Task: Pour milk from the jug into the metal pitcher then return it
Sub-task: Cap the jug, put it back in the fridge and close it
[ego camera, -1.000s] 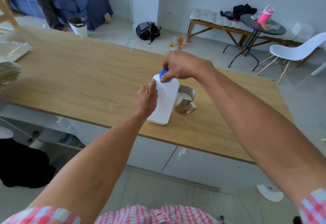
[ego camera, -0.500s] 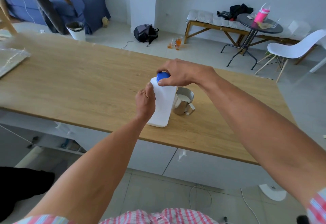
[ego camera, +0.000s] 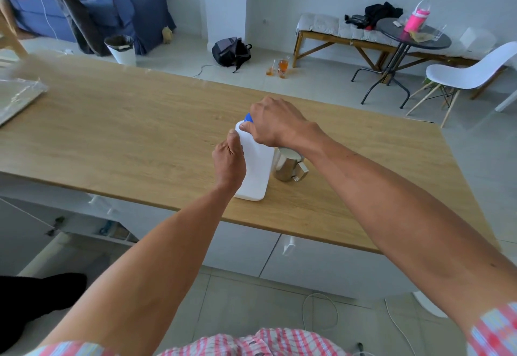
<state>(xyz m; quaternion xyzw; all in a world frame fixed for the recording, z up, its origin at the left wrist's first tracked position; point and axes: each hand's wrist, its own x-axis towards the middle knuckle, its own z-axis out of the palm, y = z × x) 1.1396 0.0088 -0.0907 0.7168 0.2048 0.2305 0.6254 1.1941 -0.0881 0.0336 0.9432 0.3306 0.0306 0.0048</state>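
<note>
A white plastic milk jug [ego camera: 258, 171] stands upright on the wooden table [ego camera: 134, 131], near its front edge. My left hand [ego camera: 230, 161] grips the jug's left side. My right hand [ego camera: 272, 123] covers the top and its fingers curl round the blue cap [ego camera: 248, 117], of which only a sliver shows. The metal pitcher [ego camera: 288, 166] stands just right of the jug, touching or nearly touching it, handle facing the front right. My right wrist hides most of its rim and what is inside.
A clear plastic-wrapped flat item [ego camera: 16, 95] lies at the table's far left. Beyond the table are a white bin [ego camera: 121, 49], a backpack [ego camera: 230, 51], glasses on the floor [ego camera: 279, 67], a round black table [ego camera: 412, 35] and a white chair [ego camera: 470, 75].
My right hand has turned on the blue cap and now covers more of it. The jug and pitcher stay put; the view has shifted slightly.
</note>
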